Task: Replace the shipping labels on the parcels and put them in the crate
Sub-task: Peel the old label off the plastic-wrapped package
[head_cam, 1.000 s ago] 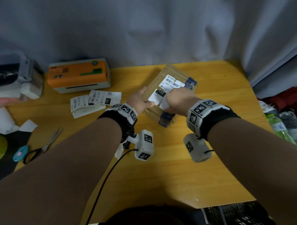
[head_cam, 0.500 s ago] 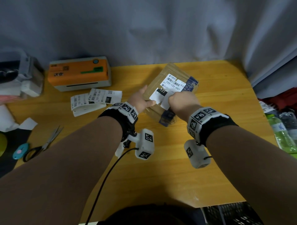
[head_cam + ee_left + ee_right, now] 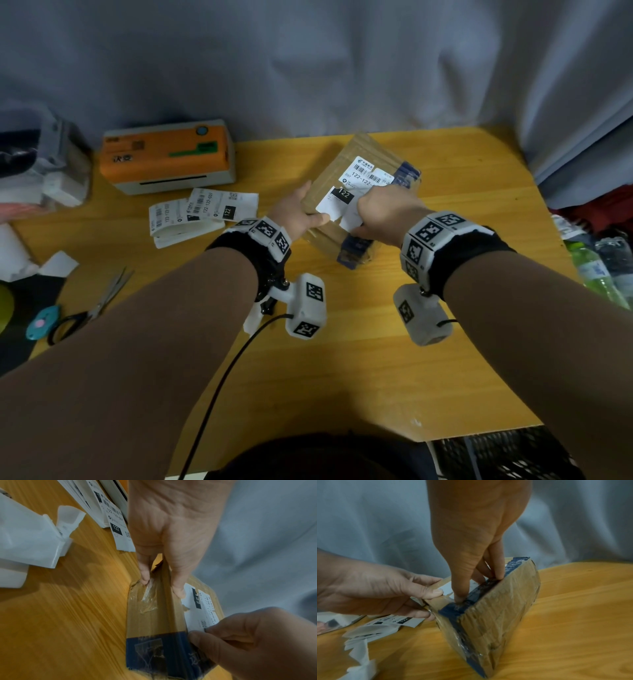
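Note:
A brown cardboard parcel (image 3: pixel 337 168) with blue tape lies on the yellow table (image 3: pixel 342 342), its near side tipped up a little. My left hand (image 3: pixel 308 214) grips its near left corner, thumb on top (image 3: pixel 178 592) and fingers on the side. A white shipping label (image 3: pixel 363 173) marked 122 covers the parcel's top. My right hand (image 3: pixel 383 212) pinches the label's near edge (image 3: pixel 195 620) between thumb and fingers, beside the blue tape (image 3: pixel 481 588). A corner of the black mesh crate (image 3: pixel 496 452) shows at the bottom right, below the table edge.
An orange label printer (image 3: pixel 164 154) stands at the back left, with loose printed labels (image 3: pixel 205 212) in front of it. Scissors (image 3: pixel 92 308) and white backing paper (image 3: pixel 58 267) lie at the left edge. Plastic bottles (image 3: pixel 596 267) sit off the table's right side.
Hardly anything differs. My right hand has shifted slightly at the label's near edge, and the left hand keeps its grip on the parcel.

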{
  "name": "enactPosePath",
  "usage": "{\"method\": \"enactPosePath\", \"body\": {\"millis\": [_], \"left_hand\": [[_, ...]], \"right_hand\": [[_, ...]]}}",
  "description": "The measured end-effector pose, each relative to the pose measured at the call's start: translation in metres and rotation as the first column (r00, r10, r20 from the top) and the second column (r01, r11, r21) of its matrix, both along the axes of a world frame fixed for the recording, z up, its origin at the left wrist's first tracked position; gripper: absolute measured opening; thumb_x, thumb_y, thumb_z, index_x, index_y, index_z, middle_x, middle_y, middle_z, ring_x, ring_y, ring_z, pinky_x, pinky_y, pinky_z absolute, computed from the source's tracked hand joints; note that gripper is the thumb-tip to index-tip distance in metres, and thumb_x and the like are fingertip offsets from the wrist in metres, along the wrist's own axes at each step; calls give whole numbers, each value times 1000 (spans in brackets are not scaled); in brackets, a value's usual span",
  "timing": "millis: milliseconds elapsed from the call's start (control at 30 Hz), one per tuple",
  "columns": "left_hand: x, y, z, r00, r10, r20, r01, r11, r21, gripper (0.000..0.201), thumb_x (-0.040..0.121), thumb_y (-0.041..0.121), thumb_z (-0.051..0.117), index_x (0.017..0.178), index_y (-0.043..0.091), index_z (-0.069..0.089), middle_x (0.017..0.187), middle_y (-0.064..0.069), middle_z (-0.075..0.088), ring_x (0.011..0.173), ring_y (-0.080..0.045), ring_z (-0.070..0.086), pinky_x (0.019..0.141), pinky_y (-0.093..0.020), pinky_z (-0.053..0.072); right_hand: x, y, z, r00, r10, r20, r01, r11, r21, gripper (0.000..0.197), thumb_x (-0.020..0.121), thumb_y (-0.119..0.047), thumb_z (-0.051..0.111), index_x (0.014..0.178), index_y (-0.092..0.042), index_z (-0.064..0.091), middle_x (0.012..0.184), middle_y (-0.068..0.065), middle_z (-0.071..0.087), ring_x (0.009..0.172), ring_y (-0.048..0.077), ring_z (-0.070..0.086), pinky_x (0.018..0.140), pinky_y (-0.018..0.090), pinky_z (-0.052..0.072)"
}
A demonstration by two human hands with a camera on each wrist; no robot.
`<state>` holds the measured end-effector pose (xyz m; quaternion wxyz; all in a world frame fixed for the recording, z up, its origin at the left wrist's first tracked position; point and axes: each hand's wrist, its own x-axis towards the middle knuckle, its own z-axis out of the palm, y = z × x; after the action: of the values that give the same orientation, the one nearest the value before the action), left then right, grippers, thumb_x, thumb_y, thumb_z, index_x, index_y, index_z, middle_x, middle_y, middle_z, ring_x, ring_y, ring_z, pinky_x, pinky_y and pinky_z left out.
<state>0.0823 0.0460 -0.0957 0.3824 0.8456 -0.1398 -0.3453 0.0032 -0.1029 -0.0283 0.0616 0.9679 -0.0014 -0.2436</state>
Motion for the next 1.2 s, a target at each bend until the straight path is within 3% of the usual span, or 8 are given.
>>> {"method": "enactPosePath", "body": {"millis": [267,467,633,733,867,1033,1100,1200], "left_hand": [[0,-1,-2,1000,11,13,-11,1000,-2,86,83,23,70,150,23,17,143,-2,47,125,-20,50,106,-36,40],[0,0,-3,1000,19,7,-19,1000,-4,85,83,24,69,150,24,17,144,-2,45,125,-20,49,106,-35,40],[-1,0,-1,1000,16,7,-16,1000,-8,84,85,23,68,151,23,15,144,-2,45,125,-19,49,102,-29,39],[0,0,0,1000,-8,18,8,1000,4,85,85,25,68,151,22,15,143,-3,46,125,-20,50,104,-32,40],[1,0,0,1000,-29,1,29,1000,11,85,84,28,69,151,23,16,141,-3,48,125,-22,50,106,-38,40],[3,1,-2,999,-49,-2,49,999,21,86,80,35,71,149,28,21,138,1,52,121,-20,53,104,-43,42],[3,1,-3,999,-43,0,43,999,11,86,79,35,72,149,28,22,137,1,53,120,-19,54,104,-43,43],[2,2,-2,1000,-17,-11,17,1000,-6,87,81,29,72,150,24,18,140,-1,50,123,-21,52,105,-39,41]], "right_hand": [[-1,7,0,998,48,-29,-50,997,-60,23,94,-30,49,82,-11,50,65,1,41,62,19,44,46,26,29],[-6,10,1,999,37,-3,-37,998,-45,22,96,-27,46,80,-11,46,64,0,37,67,21,46,58,29,39],[-12,12,-1,999,-19,46,20,999,-24,24,96,-25,45,78,-10,43,62,1,37,68,22,46,61,31,37],[-16,13,-4,998,-37,55,38,999,-13,31,96,-21,45,67,-10,39,62,1,38,68,24,47,61,31,38],[-18,9,-9,993,-59,106,63,997,-40,14,92,-3,46,78,-8,44,64,4,38,68,25,47,59,32,38],[-14,-5,-9,992,-81,96,77,996,47,42,94,-43,49,70,-10,45,66,3,45,69,24,50,57,31,37],[-12,-5,-9,995,-58,81,55,998,33,45,94,-43,50,63,-12,39,63,1,41,69,23,50,58,31,38],[-7,0,-7,998,-40,55,40,999,14,35,94,-37,50,73,-10,45,63,1,38,71,24,49,60,31,38]]}}
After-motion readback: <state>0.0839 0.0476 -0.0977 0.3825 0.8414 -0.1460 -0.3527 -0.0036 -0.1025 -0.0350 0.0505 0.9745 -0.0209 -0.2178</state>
